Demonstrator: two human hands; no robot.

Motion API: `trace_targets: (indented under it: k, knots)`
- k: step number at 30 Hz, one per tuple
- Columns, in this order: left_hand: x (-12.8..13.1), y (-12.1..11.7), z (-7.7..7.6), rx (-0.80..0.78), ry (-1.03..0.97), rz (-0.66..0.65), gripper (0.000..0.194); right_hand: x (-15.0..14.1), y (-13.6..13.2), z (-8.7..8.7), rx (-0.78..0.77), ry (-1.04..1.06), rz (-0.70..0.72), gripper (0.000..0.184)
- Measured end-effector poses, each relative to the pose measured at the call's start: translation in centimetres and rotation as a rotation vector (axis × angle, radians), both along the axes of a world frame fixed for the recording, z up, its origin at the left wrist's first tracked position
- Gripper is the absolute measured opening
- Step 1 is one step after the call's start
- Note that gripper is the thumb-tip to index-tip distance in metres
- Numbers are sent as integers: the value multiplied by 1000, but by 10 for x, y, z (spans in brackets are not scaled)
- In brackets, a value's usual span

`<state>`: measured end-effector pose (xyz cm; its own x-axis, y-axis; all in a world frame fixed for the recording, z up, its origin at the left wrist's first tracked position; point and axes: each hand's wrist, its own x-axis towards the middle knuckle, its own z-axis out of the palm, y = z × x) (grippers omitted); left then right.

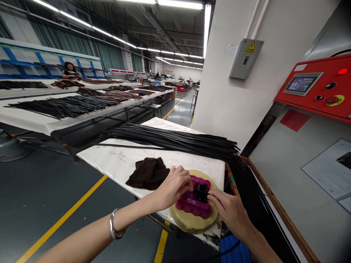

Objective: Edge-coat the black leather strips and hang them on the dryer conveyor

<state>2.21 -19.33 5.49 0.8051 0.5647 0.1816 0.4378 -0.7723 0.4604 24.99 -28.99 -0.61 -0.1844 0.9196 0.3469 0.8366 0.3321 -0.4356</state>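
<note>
Over a magenta scalloped-edge tray [189, 208], my left hand [177, 186] and my right hand [229, 208] face each other with fingertips pinched. A thin black strip [203, 192] runs between them, an end in each hand; its full length is hidden by my fingers. Below the strip, a glossy black block or well [202, 198] sits in the tray; I cannot tell which. The tray rests on a round yellow pad [189, 225] at the table's near corner. Left of the pad lies a crumpled dark brown cloth [148, 173], apart from my hands.
A bundle of long black strips [170, 138] crosses the back of the white table [109, 157]. More black strips [246, 190] lie in a wooden-edged trough at right. A red control panel [315, 87] hangs beyond. Another person [70, 71] is at a far table.
</note>
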Motion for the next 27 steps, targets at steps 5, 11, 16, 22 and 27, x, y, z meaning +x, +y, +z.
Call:
trace_targets:
  k: [5, 11, 16, 22, 27]
  knots:
    - [4, -1, -5, 16, -34, -27, 22, 5, -4, 3, -16, 6, 12, 30]
    - [8, -2, -3, 2, -69, -40, 18, 6, -10, 7, -18, 30, -12, 29]
    - [3, -1, 3, 7, -10, -2, 20, -4, -5, 6, 26, 36, -28, 27]
    - [2, -2, -1, 20, -9, -1, 19, -3, -5, 3, 28, 20, -13, 29]
    - [15, -6, -1, 31, 1, -64, 19, 15, -13, 13, -11, -53, -10, 33]
